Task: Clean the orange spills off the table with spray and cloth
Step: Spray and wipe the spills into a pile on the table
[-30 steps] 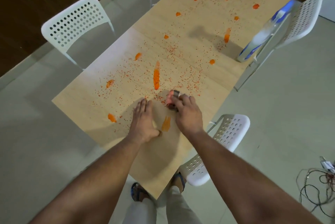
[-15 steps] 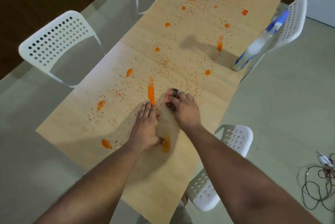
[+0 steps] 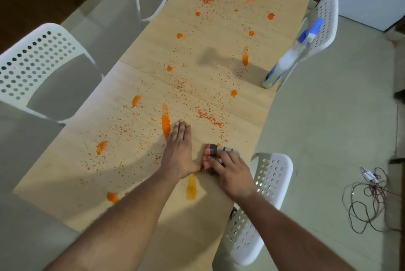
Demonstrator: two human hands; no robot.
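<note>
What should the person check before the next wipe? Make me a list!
1. Cloth under the right hand: ok, the hand presses it on the table.
2. Left hand steadying: ok, flat on the table, fingers beside the long orange streak.
3. Spills left to wipe: not ok, streaks, blobs and specks cover most of the top.
4. Smear near the wrists: not ok, it is unwiped.
5. Spray bottle handy: not ok, it stands by the far right edge, away from both hands.
6. Cloth clean enough: cannot tell, mostly hidden.
</note>
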